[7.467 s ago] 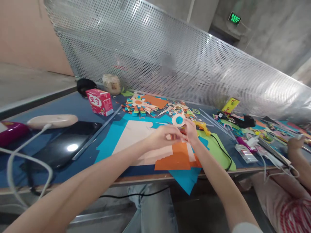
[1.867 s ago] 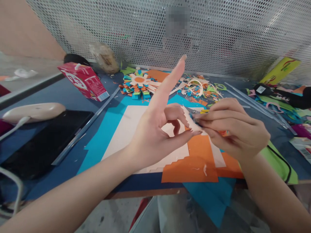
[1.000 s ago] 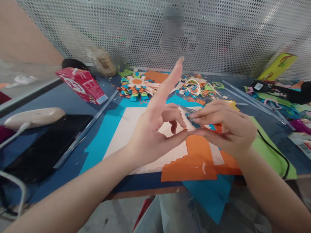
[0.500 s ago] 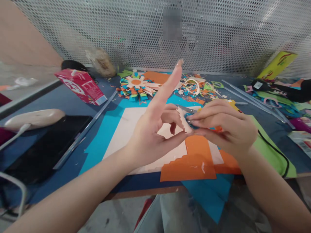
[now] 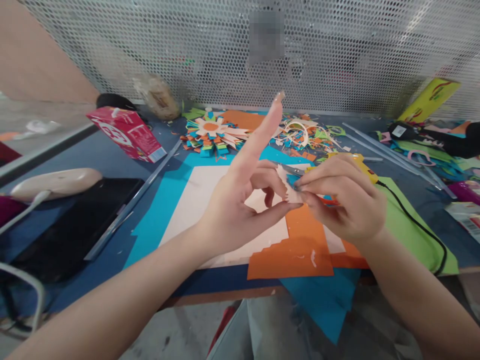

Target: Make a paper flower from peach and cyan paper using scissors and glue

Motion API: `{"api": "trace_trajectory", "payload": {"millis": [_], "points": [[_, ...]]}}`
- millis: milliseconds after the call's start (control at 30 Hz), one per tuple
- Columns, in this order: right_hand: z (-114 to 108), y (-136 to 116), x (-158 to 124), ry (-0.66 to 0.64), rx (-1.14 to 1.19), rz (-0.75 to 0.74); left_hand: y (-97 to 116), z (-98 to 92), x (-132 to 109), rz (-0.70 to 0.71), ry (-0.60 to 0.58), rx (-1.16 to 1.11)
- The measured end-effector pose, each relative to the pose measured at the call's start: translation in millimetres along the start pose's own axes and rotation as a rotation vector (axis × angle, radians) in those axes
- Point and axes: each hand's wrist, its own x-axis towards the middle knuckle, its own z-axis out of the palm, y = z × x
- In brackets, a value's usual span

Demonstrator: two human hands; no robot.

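My left hand (image 5: 240, 200) points its index finger up while the thumb and the bent fingers close on a small cream paper piece (image 5: 287, 187) with a jagged edge. Against that piece, my right hand (image 5: 345, 195) pinches a small blue paper bit (image 5: 293, 179), mostly covered by the fingertips. Scissors (image 5: 294, 171) show a metal blade behind the fingers; whether a hand touches them I cannot tell. Under the hands lie a cream sheet (image 5: 198, 210), an orange sheet (image 5: 288, 260) and a larger blue sheet (image 5: 153, 220).
A yellow glue gun (image 5: 365, 169) with a black cord sits behind my right hand on a green sheet (image 5: 408, 220). A layered paper flower (image 5: 210, 130) and paper scraps (image 5: 300, 135) lie at the back. A phone (image 5: 75, 225) and a red box (image 5: 125, 132) are left.
My right hand has shifted slightly left and down, uncovering more of the glue gun. The left hand keeps its pinch on the cream piece, index finger still raised.
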Motion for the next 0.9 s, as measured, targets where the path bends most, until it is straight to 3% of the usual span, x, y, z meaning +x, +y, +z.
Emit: {"api": "trace_trajectory", "payload": {"millis": [300, 533, 767, 900], "points": [[-1.9, 0.5, -0.9, 0.007, -0.016, -0.038, 2.2, 1.7, 0.7, -0.049, 0.042, -0.094], [-3.5, -3.8, 0.3, -0.001, 0.014, 0.083, 1.8, 0.2, -0.6, -0.059, 0.058, -0.050], [-1.7, -2.6, 0.9, -0.009, 0.021, 0.094, -1.3, -0.3, -1.3, 0.174, 0.071, 0.139], [-2.8, -3.8, 0.4, -0.010, 0.058, 0.103, -2.0, -1.1, -2.4, 0.237, 0.054, 0.211]]}}
